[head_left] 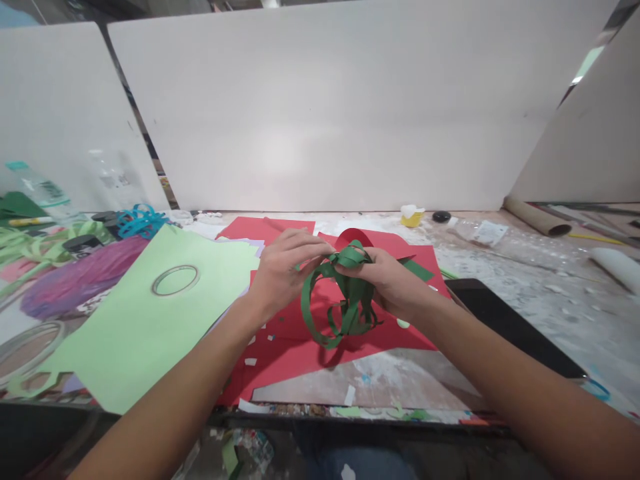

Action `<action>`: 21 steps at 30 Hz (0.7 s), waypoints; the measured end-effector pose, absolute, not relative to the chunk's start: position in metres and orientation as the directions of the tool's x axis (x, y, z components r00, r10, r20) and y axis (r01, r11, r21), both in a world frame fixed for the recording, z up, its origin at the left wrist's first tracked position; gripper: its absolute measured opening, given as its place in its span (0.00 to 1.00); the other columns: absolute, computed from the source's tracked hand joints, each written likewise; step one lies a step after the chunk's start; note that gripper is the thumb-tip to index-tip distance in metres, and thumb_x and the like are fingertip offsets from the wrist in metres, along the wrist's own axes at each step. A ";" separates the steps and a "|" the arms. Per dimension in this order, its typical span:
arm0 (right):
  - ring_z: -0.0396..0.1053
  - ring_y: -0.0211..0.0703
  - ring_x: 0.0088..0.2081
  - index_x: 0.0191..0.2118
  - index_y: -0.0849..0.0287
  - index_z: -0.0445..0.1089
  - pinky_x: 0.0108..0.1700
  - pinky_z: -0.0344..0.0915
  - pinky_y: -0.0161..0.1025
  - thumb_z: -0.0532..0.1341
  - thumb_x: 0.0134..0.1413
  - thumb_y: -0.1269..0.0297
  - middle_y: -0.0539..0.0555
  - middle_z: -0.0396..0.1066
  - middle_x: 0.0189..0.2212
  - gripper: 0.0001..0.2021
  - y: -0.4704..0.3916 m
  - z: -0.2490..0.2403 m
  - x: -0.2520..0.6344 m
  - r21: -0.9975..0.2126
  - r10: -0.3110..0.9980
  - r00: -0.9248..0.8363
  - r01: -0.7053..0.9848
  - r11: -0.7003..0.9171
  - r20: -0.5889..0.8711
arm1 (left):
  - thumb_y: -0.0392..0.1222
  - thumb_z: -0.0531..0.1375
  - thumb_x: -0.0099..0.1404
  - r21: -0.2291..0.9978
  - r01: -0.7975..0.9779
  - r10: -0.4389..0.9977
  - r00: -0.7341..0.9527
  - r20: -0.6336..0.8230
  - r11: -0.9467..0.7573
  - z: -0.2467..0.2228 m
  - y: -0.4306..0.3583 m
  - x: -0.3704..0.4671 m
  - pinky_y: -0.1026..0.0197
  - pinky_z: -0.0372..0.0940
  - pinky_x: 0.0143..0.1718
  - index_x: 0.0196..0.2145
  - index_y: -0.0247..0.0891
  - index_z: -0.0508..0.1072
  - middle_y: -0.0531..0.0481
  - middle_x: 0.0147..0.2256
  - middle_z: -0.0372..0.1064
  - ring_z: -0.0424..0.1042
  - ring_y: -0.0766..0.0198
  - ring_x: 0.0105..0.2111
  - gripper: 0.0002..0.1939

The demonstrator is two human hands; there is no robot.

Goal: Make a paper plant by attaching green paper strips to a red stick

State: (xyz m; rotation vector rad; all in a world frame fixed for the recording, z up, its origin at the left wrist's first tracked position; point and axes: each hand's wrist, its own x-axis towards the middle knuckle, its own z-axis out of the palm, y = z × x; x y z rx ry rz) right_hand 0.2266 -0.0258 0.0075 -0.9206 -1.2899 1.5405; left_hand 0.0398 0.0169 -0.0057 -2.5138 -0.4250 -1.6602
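A dark green ball-like shape of looped paper strips (306, 313) hangs in front of me, its curled ends dangling over red paper sheets (400, 333). My right hand (400, 280) is closed round its gathered top, thumb and fingers pressed on the strips. On the other side, my left hand (287, 263) pinches at the upper left edge of the same strips; its fingertips are partly hidden. Behind the strips a rounded red paper piece (353, 235) stands up. A small dark green paper piece (419, 269) lies beside my right hand.
Light green paper (135, 327) with a tape roll (175, 280) on it lies left. Further left are a purple plastic bag (85, 277), blue paper strips (143, 220) and bottles (43, 190). A black tablet (510, 327), yellow tub (412, 217) and cardboard tube (537, 217) lie right.
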 end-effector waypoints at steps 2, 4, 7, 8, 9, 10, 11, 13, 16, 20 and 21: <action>0.67 0.36 0.26 0.27 0.58 0.73 0.30 0.64 0.34 0.72 0.40 0.62 0.47 0.69 0.23 0.10 -0.027 0.009 0.225 -0.968 0.941 -0.335 -0.218 -0.126 -0.047 | 0.38 0.60 0.67 0.051 0.296 0.162 0.364 0.917 -0.954 -0.006 0.016 0.040 0.55 0.69 0.40 0.39 0.40 0.76 0.47 0.34 0.77 0.74 0.62 0.35 0.05; 0.67 0.37 0.25 0.28 0.58 0.73 0.28 0.65 0.35 0.72 0.40 0.62 0.47 0.70 0.24 0.10 -0.028 0.010 0.225 -0.950 0.937 -0.339 -0.257 -0.179 -0.085 | 0.38 0.60 0.67 0.044 0.314 0.161 0.357 0.920 -0.948 -0.005 0.015 0.041 0.55 0.69 0.39 0.38 0.39 0.76 0.46 0.34 0.77 0.74 0.61 0.34 0.04; 0.67 0.37 0.24 0.29 0.58 0.73 0.27 0.66 0.35 0.71 0.40 0.63 0.48 0.71 0.24 0.09 -0.028 0.010 0.225 -0.941 0.937 -0.336 -0.276 -0.194 -0.095 | 0.36 0.62 0.65 0.051 0.351 0.178 0.341 0.923 -0.935 -0.006 0.013 0.042 0.57 0.69 0.38 0.37 0.38 0.77 0.47 0.33 0.77 0.74 0.62 0.34 0.04; 0.67 0.37 0.24 0.29 0.58 0.73 0.27 0.66 0.35 0.71 0.40 0.63 0.48 0.71 0.24 0.09 -0.028 0.009 0.225 -0.944 0.939 -0.333 -0.274 -0.183 -0.086 | 0.36 0.62 0.65 0.057 0.358 0.186 0.338 0.923 -0.932 -0.006 0.013 0.042 0.57 0.69 0.37 0.37 0.38 0.77 0.46 0.33 0.77 0.74 0.62 0.34 0.04; 0.68 0.37 0.25 0.29 0.58 0.72 0.27 0.66 0.35 0.71 0.41 0.63 0.48 0.71 0.24 0.09 -0.028 0.009 0.225 -0.948 0.941 -0.330 -0.267 -0.173 -0.078 | 0.35 0.62 0.64 0.062 0.360 0.192 0.337 0.922 -0.931 -0.006 0.012 0.042 0.58 0.69 0.37 0.38 0.38 0.77 0.46 0.34 0.77 0.74 0.62 0.34 0.04; 0.68 0.38 0.25 0.29 0.58 0.72 0.28 0.66 0.35 0.71 0.41 0.63 0.49 0.72 0.24 0.09 -0.028 0.008 0.225 -0.951 0.944 -0.323 -0.262 -0.162 -0.072 | 0.36 0.63 0.64 0.067 0.358 0.196 0.338 0.920 -0.931 -0.006 0.012 0.042 0.58 0.69 0.36 0.38 0.38 0.77 0.46 0.34 0.77 0.74 0.62 0.34 0.05; 0.69 0.39 0.25 0.29 0.58 0.72 0.28 0.66 0.36 0.70 0.42 0.62 0.49 0.72 0.24 0.09 -0.028 0.008 0.225 -0.954 0.947 -0.314 -0.257 -0.154 -0.068 | 0.36 0.63 0.64 0.068 0.352 0.196 0.342 0.919 -0.934 -0.006 0.012 0.042 0.58 0.69 0.36 0.39 0.39 0.77 0.46 0.35 0.77 0.74 0.62 0.34 0.05; 0.70 0.40 0.26 0.29 0.57 0.72 0.29 0.68 0.37 0.68 0.44 0.61 0.50 0.73 0.24 0.08 -0.028 0.007 0.225 -0.958 0.951 -0.303 -0.248 -0.145 -0.066 | 0.38 0.62 0.65 0.065 0.340 0.189 0.345 0.919 -0.938 -0.006 0.012 0.042 0.57 0.69 0.36 0.40 0.42 0.77 0.48 0.35 0.77 0.74 0.62 0.34 0.06; 0.71 0.42 0.26 0.28 0.57 0.71 0.29 0.69 0.39 0.67 0.45 0.61 0.51 0.73 0.24 0.07 -0.027 0.007 0.225 -0.961 0.952 -0.298 -0.237 -0.142 -0.067 | 0.38 0.62 0.65 0.061 0.345 0.190 0.354 0.916 -0.937 -0.006 0.012 0.042 0.57 0.70 0.36 0.41 0.44 0.77 0.50 0.34 0.78 0.75 0.62 0.34 0.07; 0.71 0.41 0.25 0.28 0.58 0.71 0.29 0.69 0.38 0.68 0.43 0.63 0.51 0.74 0.23 0.07 -0.027 0.009 0.226 -0.947 0.948 -0.300 -0.262 -0.185 -0.102 | 0.40 0.63 0.64 0.140 0.331 0.269 0.384 0.883 -0.933 -0.008 0.011 0.041 0.58 0.72 0.38 0.42 0.43 0.78 0.48 0.37 0.78 0.76 0.61 0.37 0.08; 0.71 0.41 0.25 0.28 0.58 0.71 0.28 0.70 0.38 0.68 0.43 0.64 0.51 0.74 0.24 0.07 -0.028 0.010 0.226 -0.942 0.946 -0.304 -0.270 -0.198 -0.111 | 0.40 0.63 0.64 0.173 0.321 0.296 0.390 0.872 -0.931 -0.008 0.010 0.041 0.58 0.72 0.38 0.43 0.42 0.78 0.47 0.38 0.78 0.76 0.61 0.37 0.09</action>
